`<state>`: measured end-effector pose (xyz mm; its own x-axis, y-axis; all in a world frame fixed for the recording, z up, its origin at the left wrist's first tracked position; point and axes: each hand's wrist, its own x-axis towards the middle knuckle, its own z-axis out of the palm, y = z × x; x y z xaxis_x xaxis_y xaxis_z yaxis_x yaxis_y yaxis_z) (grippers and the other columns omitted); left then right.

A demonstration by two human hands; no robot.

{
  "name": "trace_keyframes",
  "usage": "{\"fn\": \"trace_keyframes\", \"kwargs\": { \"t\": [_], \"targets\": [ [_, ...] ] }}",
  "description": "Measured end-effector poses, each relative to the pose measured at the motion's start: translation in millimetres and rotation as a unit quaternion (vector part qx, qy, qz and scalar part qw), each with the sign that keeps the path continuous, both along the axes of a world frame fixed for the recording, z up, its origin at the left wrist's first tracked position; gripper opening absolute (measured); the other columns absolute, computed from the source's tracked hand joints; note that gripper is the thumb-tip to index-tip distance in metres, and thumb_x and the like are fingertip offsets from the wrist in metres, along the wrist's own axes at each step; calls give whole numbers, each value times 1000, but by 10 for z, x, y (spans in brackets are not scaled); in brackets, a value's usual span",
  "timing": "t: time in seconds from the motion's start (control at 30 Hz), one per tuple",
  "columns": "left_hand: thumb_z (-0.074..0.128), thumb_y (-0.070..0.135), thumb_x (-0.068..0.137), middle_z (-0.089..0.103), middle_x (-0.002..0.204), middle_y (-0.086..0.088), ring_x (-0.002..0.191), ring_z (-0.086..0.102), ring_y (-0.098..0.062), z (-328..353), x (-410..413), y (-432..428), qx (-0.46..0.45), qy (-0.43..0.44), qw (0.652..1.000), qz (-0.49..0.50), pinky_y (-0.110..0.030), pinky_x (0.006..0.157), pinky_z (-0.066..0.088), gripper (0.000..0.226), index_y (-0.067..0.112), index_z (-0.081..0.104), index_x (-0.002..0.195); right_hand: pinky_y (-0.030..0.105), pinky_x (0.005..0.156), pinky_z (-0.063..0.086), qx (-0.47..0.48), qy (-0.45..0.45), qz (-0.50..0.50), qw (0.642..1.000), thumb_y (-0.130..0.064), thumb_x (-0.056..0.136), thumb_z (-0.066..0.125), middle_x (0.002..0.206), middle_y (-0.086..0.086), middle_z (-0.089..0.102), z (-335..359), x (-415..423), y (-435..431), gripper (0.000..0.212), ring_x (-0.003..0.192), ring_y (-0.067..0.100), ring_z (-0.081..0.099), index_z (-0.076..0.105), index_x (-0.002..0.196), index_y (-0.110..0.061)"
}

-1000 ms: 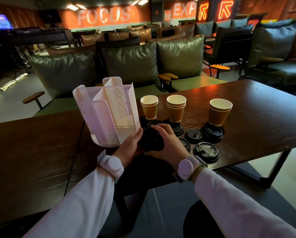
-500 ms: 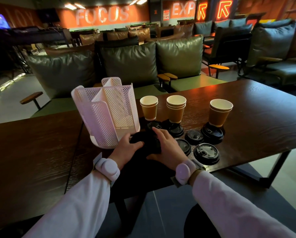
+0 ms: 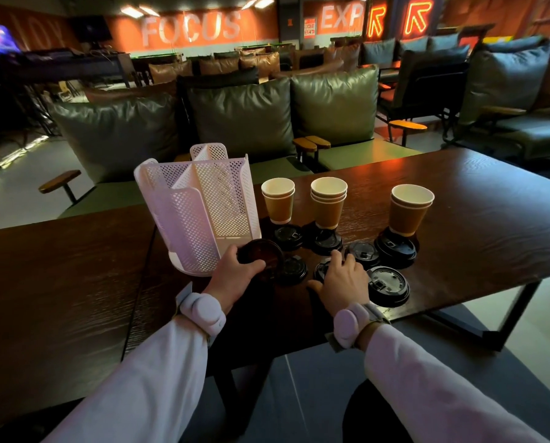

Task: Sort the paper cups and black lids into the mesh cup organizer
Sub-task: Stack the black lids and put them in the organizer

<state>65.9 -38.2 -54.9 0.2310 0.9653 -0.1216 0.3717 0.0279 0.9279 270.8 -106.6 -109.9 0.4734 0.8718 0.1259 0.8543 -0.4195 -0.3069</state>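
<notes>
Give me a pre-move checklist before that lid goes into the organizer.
1. Left hand grips lid stack: ok.
2. Organizer upright on table: ok.
3. Front compartment open toward the stack: ok.
4. Compartments holding anything yet: none seen, far ones cannot tell.
5. Right hand resting on a loose lid, clear of the left hand's path: ok.
6. Nearest cup stack standing clear of the organizer: ok.

I read "FOCUS" in large pale letters [image 3: 190,28] on the orange back wall [image 3: 261,30], and "EXP" [image 3: 340,17] further right.
</notes>
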Motion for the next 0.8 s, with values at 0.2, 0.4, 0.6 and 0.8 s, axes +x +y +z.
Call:
{"fn": "trace_keyframes", "kwargs": {
  "t": [0.2, 0.4, 0.6, 0.8],
  "targets": [
    [66, 41, 68, 70, 106, -5, 98, 68, -24, 10, -47, 16, -27, -28, 999, 28, -51, 95, 54, 51, 24, 59, 116, 52, 99, 28, 87, 52, 0, 995, -49, 74, 72, 133, 2, 47, 60, -39, -7, 78, 126, 30, 40, 30, 135, -22],
    [60, 37, 71, 70, 109, -4, 102, 66, -24, 48, -67, 34, -21, -33, 999, 27, -47, 97, 52, 48, 22, 62, 117, 26, 104, 38, 272, 260, 213, 902, -36, 68, 84, 138, -3, 45, 242, -160, -11, 91, 126, 13, 43, 29, 141, -28],
    [56, 32, 76, 72, 110, -8, 109, 65, -29, 120, -58, -8, -7, -34, 999, 5, -52, 105, 46, 39, 18, 69, 110, 10, 95, 35, 176, 262, 278, 907, -55, 57, 84, 133, -17, 37, 277, -199, 82, 99, 118, -2, 41, 28, 137, -37],
    [55, 48, 92, 68, 123, -13, 120, 61, -29, 81, -91, 8, -11, -87, 996, -24, -51, 113, 38, 47, 11, 68, 117, 9, 95, 36, 114, 261, 345, 894, -51, 64, 83, 123, -49, 39, 302, -226, 98, 94, 115, -21, 40, 29, 140, -53]
  ]
}}
